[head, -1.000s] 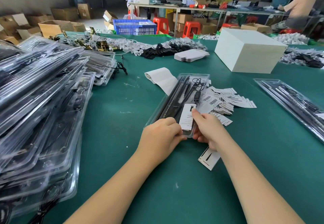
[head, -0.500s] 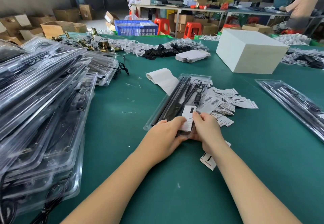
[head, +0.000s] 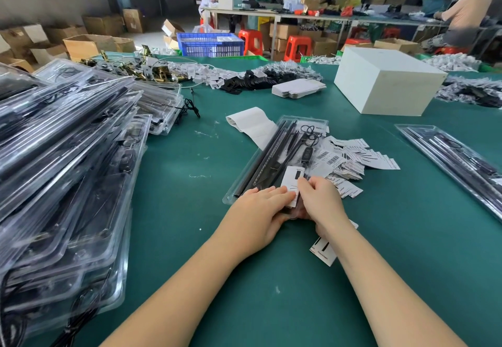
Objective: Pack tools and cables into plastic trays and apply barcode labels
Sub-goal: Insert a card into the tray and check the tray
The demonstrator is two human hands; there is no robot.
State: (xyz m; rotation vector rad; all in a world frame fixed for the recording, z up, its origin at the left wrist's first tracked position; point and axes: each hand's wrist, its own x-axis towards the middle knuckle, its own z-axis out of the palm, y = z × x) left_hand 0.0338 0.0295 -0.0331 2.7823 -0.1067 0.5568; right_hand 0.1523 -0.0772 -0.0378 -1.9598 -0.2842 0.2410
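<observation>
1. Green table [head: 190,251], workshop behind.
2. Clear tray [head: 274,162] lies at centre, near end under my hands.
3. My left hand [head: 258,210] presses flat, fingers straight, on white label [head: 292,183].
4. My right hand [head: 320,200] pinches the label's edge.

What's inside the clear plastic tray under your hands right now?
Inside the clear plastic tray: long black rods, a coiled black cable with a small controller, and a white label. The left hand and right hand cover its near end.

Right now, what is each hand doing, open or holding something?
Left hand: open, fingers flat, pressing the white label onto the clear tray.
Right hand: fingers curled at the label's right edge; a pinch cannot be told.
</observation>
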